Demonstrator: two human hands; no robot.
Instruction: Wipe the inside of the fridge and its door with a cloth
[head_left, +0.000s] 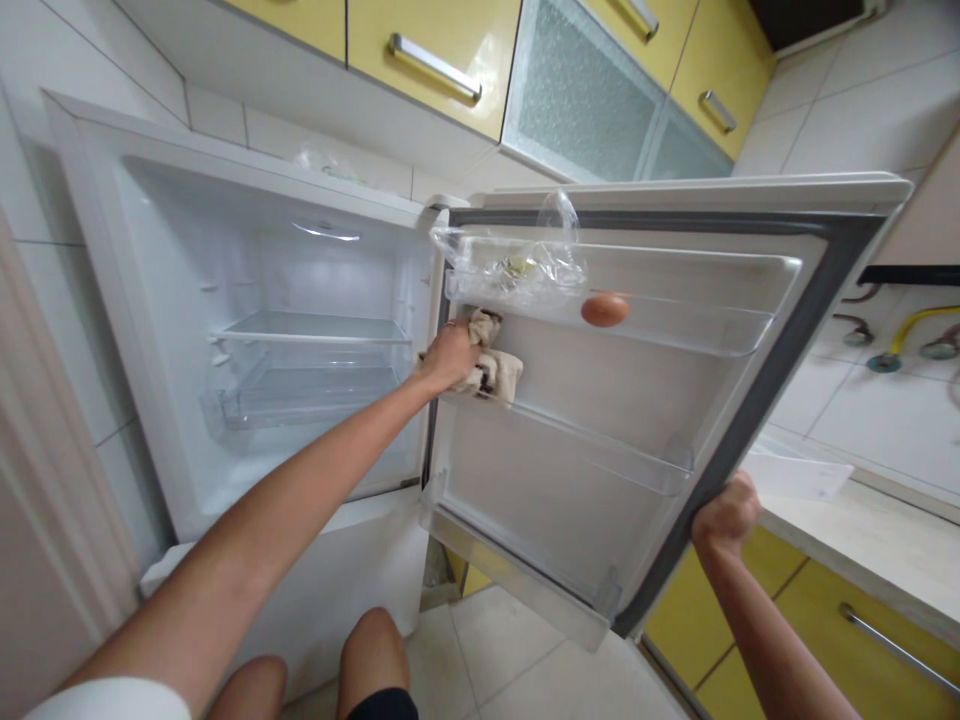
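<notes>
My left hand [448, 355] is closed round a crumpled beige cloth [495, 372], pressed against the inner side of the open fridge door [570, 470] just under its top shelf [675, 300]. My right hand [724, 516] grips the door's outer edge near the bottom right, fingers curled round it. On the top door shelf lie a brown egg [604, 309] and a clear plastic bag [517, 262]. The fridge compartment [300, 340] at left stands open with bare glass shelves.
Yellow wall cupboards [435, 50] and a frosted-glass door [581, 90] hang above. A counter [862, 540] with yellow drawers [855, 630] runs behind the door at right. A yellow hose [919, 325] is on the tiled wall. My knees [371, 650] show below, over the tile floor.
</notes>
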